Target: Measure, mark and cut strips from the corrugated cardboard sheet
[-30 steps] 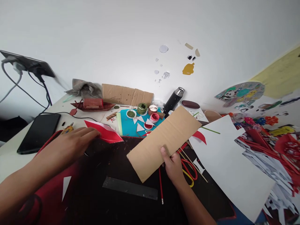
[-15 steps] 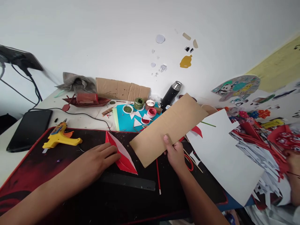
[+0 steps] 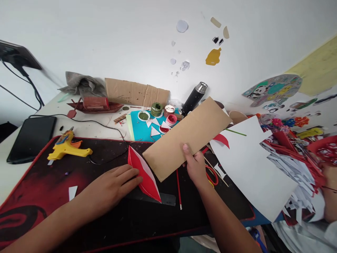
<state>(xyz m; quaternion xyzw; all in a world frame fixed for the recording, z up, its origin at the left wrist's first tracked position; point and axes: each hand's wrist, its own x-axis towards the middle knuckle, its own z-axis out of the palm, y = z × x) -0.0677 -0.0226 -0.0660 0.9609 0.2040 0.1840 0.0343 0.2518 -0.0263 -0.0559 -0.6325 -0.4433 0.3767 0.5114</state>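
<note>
My right hand grips the lower edge of a long brown cardboard strip and holds it tilted above the dark desk mat. My left hand lies on the mat with its fingertips closed on the edge of a folded red-and-white paper boat. The boat rests partly on a dark ruler. A red pencil lies just right of the boat, below the cardboard.
A yellow glue gun and a black tablet sit at the left. Paint pots, a blue sheet with white triangles, a black flask and red scissors lie behind and right. White paper and red paper scraps fill the right side.
My left hand has pulled the red paper boat from the mat's far left to the middle, beside the cardboard. The cardboard strip has risen slightly in my right hand.
</note>
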